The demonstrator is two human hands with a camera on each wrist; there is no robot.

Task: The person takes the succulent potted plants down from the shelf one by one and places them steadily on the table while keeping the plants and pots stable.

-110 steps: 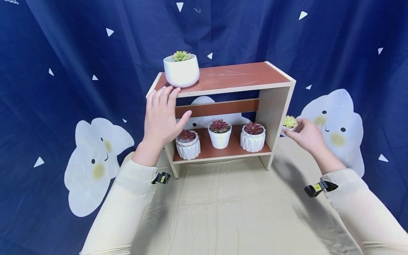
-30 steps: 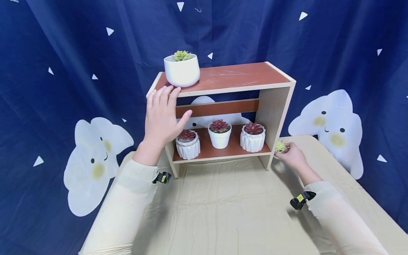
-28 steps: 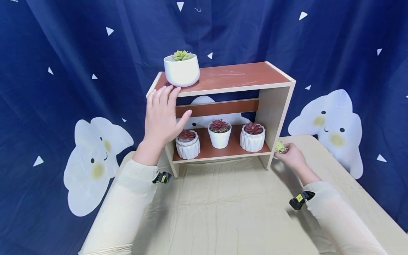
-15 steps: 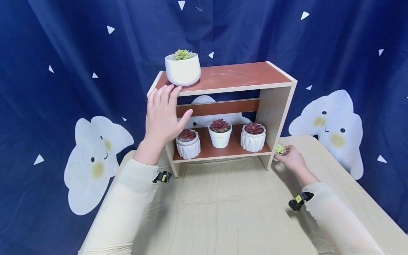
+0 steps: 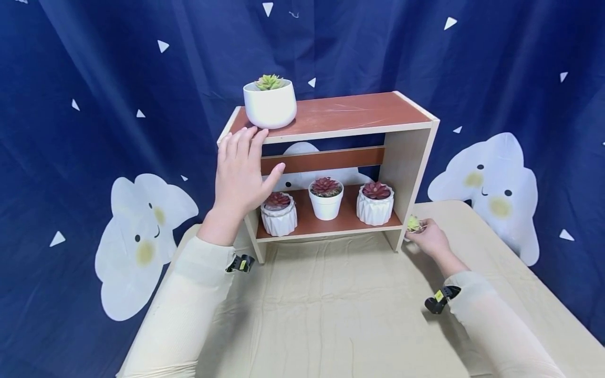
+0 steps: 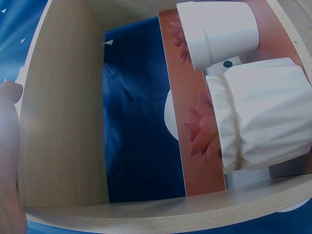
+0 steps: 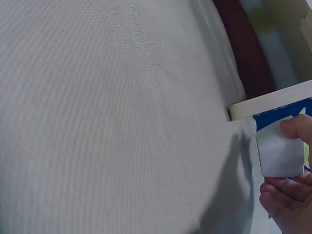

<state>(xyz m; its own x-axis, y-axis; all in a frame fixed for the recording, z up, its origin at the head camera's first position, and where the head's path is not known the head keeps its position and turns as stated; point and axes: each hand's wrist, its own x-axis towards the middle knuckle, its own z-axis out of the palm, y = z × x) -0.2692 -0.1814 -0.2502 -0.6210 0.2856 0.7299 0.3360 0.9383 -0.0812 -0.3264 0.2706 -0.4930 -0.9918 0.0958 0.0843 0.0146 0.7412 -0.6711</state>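
My left hand (image 5: 241, 176) rests with extended fingers on the top front edge of a small wooden shelf (image 5: 356, 115), its fingertips close to a white round pot (image 5: 270, 107) with a green succulent. Low beside the shelf's right side panel, my right hand (image 5: 432, 239) grips a small potted succulent (image 5: 413, 224) with yellow-green leaves. Its white pot (image 7: 280, 151) shows between thumb and fingers in the right wrist view. Whether its base touches the table cannot be told.
Three white pots with red succulents stand on the lower board: a left pot (image 5: 279, 219), a middle pot (image 5: 326, 202) and a right pot (image 5: 375, 207). A beige cloth (image 5: 326, 310) covers the table. Behind hangs a blue curtain (image 5: 359, 47).
Since the earliest frame my right hand has lowered the potted succulent along the shelf's right side. Over the last second it has shifted slightly down and left. My left hand has stayed put.
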